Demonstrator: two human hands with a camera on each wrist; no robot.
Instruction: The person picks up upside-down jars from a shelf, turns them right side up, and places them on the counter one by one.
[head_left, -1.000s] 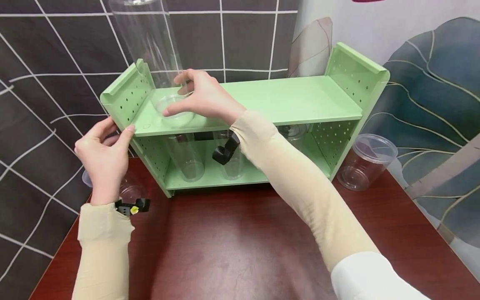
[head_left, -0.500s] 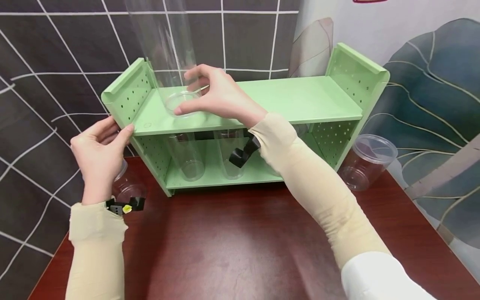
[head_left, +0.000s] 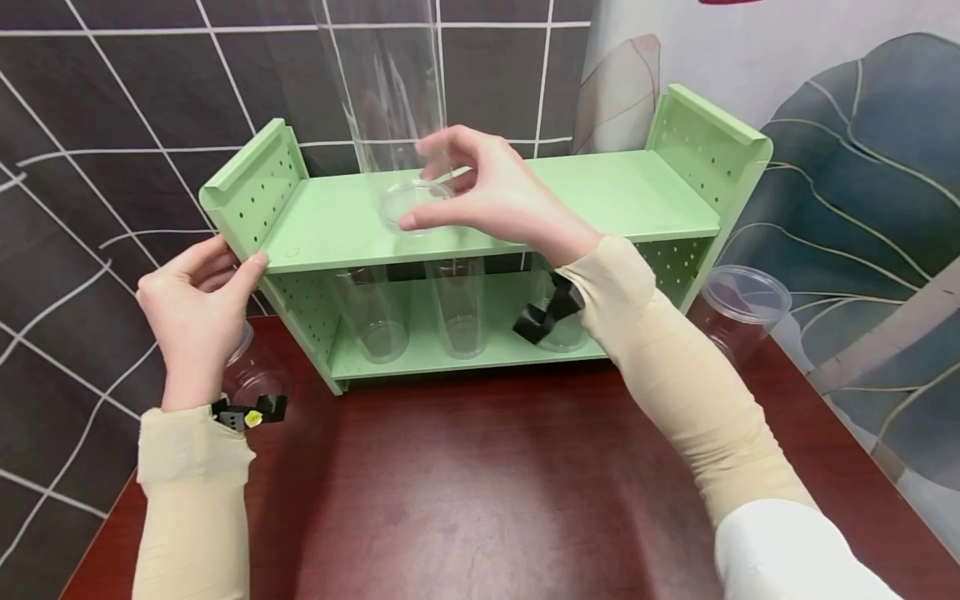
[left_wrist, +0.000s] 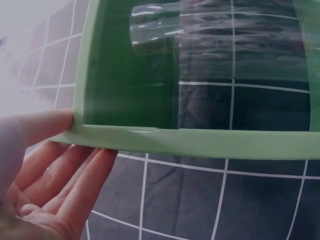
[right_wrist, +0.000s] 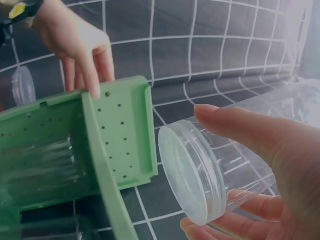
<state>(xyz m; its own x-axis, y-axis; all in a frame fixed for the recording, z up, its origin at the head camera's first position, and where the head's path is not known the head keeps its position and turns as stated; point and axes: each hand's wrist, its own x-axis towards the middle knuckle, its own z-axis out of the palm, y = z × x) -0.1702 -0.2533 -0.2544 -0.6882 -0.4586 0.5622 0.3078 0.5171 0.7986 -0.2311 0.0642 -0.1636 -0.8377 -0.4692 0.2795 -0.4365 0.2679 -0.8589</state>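
Observation:
My right hand (head_left: 504, 190) grips a tall clear plastic jar (head_left: 396, 100) near its bottom end, thumb on the near side and fingers behind. The jar stands nearly upright, its bottom overlapping the top board of a green shelf rack (head_left: 622, 196) left of centre; its upper end runs out of the head view. In the right wrist view the jar's round end (right_wrist: 185, 170) faces the camera, with thumb and fingers around the wall. My left hand (head_left: 197, 312) pinches the front edge of the rack's left side panel (left_wrist: 115, 135), thumb on one side and fingers on the other.
Clear jars (head_left: 459, 321) stand on the rack's lower board. A wide lidded jar (head_left: 746, 296) is beyond the rack's right side, and another clear jar (head_left: 253, 375) lies behind my left wrist. Dark tiled wall (head_left: 495, 92) rises behind; the reddish-brown table (head_left: 450, 483) extends in front.
My right hand has moved right along the top board, carrying the tall jar from the left end toward the middle. My left hand stays on the side panel, its wrist shifted slightly left.

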